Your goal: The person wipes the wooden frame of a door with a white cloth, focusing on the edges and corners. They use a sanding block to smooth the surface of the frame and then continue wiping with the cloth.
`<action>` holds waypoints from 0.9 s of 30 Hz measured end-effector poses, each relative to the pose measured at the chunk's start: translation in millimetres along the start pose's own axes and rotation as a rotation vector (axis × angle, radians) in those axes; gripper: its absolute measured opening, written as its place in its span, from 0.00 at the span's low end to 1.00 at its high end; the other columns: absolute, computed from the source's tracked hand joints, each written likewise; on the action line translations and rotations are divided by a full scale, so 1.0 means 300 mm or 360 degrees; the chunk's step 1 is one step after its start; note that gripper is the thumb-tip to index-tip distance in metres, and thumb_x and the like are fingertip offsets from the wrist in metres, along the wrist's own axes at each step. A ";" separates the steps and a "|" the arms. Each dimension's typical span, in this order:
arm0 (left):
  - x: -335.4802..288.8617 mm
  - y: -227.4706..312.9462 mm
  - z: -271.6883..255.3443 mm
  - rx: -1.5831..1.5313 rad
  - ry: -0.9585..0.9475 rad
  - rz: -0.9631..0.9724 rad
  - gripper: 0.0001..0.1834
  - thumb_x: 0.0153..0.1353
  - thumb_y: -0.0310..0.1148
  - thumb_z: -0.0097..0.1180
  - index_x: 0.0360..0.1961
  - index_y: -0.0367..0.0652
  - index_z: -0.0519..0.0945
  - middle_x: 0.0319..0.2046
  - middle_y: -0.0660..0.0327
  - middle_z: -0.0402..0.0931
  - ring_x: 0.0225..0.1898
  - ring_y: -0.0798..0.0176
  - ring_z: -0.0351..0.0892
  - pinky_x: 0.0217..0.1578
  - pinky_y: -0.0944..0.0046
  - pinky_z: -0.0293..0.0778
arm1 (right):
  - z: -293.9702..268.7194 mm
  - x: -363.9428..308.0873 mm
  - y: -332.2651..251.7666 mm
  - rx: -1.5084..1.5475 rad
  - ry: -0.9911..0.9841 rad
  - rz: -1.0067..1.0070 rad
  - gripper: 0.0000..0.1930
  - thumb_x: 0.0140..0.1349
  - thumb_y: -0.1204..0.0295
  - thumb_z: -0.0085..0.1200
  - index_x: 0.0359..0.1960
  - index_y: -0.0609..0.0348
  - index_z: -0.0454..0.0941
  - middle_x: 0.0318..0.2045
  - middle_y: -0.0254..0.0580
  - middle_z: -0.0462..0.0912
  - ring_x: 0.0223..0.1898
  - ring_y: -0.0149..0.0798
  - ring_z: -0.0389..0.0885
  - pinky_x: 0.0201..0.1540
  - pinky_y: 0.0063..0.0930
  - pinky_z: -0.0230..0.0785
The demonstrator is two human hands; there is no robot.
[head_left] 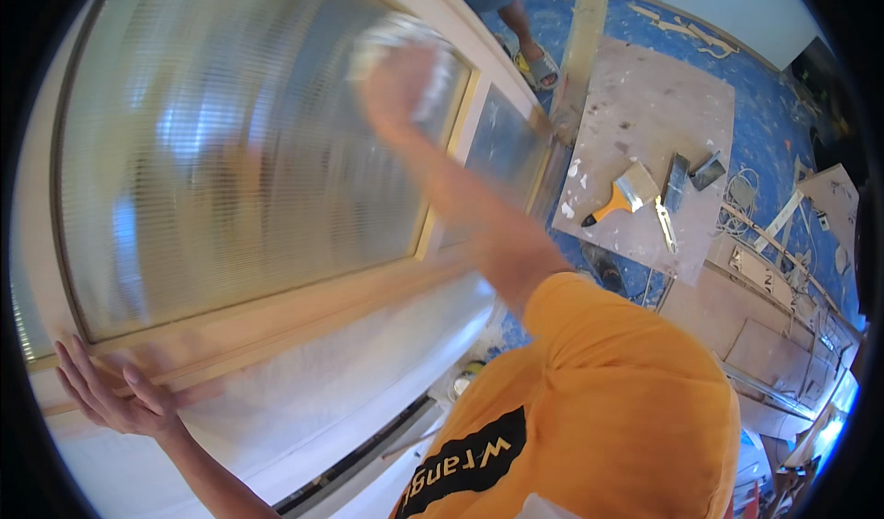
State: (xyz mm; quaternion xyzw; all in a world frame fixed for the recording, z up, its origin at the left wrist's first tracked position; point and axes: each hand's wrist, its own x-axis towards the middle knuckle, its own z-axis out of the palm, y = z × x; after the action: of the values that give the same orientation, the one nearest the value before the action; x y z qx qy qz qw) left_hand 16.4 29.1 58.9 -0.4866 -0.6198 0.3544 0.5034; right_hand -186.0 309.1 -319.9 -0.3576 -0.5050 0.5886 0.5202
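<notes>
A ribbed glass pane (239, 160) in a pale wooden frame (249, 321) fills the left of the view. Against the pane's upper right part, my right hand (401, 77) presses a crumpled white cloth (433, 45); hand and cloth are smeared by motion, so the fingers do not show clearly. At the lower left corner, my left hand (120, 399) rests on the frame's bottom rail. It is open, its fingers spread and holding nothing. Pale sheeting (304, 372) lies below the rail.
To the right, a stained board (635, 95) bears a wide orange-handled paintbrush (626, 192), a dark scraper (677, 180) and a metal tool (665, 224). Another person's sandalled foot (539, 63) stands beyond the frame. Cables (741, 192) and wood scraps (681, 29) litter the blue floor.
</notes>
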 end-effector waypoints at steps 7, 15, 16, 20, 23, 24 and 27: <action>-0.050 0.010 -0.033 -0.0056 -0.0075 -0.0168 0.27 0.78 0.45 0.45 0.66 0.35 0.77 0.65 0.48 0.78 0.69 0.43 0.73 0.72 0.39 0.63 | 0.076 0.190 -0.803 0.0805 -0.0557 -0.1240 0.32 0.63 0.54 0.57 0.68 0.52 0.74 0.75 0.62 0.60 0.77 0.66 0.51 0.80 0.60 0.40; 0.008 0.057 -0.017 -0.0062 -0.0086 -0.0304 0.27 0.76 0.42 0.47 0.67 0.36 0.75 0.66 0.49 0.77 0.70 0.43 0.72 0.73 0.39 0.61 | -0.330 0.040 0.033 0.0432 -0.0671 -0.0184 0.32 0.63 0.63 0.60 0.67 0.63 0.69 0.63 0.63 0.71 0.64 0.66 0.69 0.70 0.59 0.61; -0.013 0.053 -0.031 -0.0047 -0.0126 -0.0303 0.27 0.76 0.43 0.47 0.67 0.35 0.75 0.65 0.48 0.77 0.70 0.44 0.72 0.73 0.40 0.62 | -0.291 0.035 -0.109 0.0678 -0.0720 0.0091 0.31 0.63 0.62 0.59 0.66 0.63 0.70 0.61 0.63 0.72 0.62 0.66 0.70 0.70 0.59 0.61; 0.019 0.040 -0.043 -0.0058 -0.0067 -0.0309 0.27 0.77 0.44 0.46 0.67 0.34 0.75 0.65 0.49 0.78 0.70 0.43 0.72 0.73 0.40 0.62 | 0.012 0.251 -0.657 0.0482 -0.0327 -0.1554 0.33 0.56 0.60 0.63 0.64 0.58 0.76 0.61 0.61 0.74 0.62 0.64 0.72 0.63 0.57 0.68; -0.030 0.037 -0.024 -0.0103 -0.0019 -0.0337 0.28 0.77 0.45 0.46 0.67 0.34 0.75 0.65 0.50 0.78 0.70 0.42 0.72 0.73 0.40 0.61 | 0.053 0.306 -0.684 0.0561 -0.0729 -0.1674 0.32 0.57 0.62 0.62 0.66 0.55 0.77 0.63 0.61 0.75 0.61 0.65 0.73 0.62 0.56 0.68; -0.041 0.048 -0.027 -0.0129 -0.0042 -0.0354 0.28 0.77 0.45 0.46 0.67 0.34 0.75 0.64 0.50 0.78 0.70 0.42 0.72 0.73 0.41 0.61 | 0.034 0.295 -0.606 0.0541 -0.0882 -0.1670 0.30 0.58 0.62 0.60 0.65 0.54 0.78 0.63 0.60 0.76 0.61 0.65 0.74 0.61 0.55 0.69; 0.003 0.040 -0.019 -0.0068 0.0016 -0.0368 0.29 0.77 0.46 0.45 0.67 0.34 0.75 0.65 0.50 0.78 0.70 0.44 0.72 0.73 0.42 0.61 | -0.118 0.238 -0.133 0.0147 -0.0684 -0.1548 0.36 0.57 0.65 0.61 0.71 0.55 0.71 0.72 0.67 0.64 0.72 0.67 0.63 0.73 0.60 0.59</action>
State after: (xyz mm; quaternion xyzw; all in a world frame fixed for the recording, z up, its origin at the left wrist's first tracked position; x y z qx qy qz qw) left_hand 24.9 32.9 49.3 -0.4243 -0.6767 0.2781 0.5336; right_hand -157.0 384.5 -282.0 0.0695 -0.6812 0.3612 0.6331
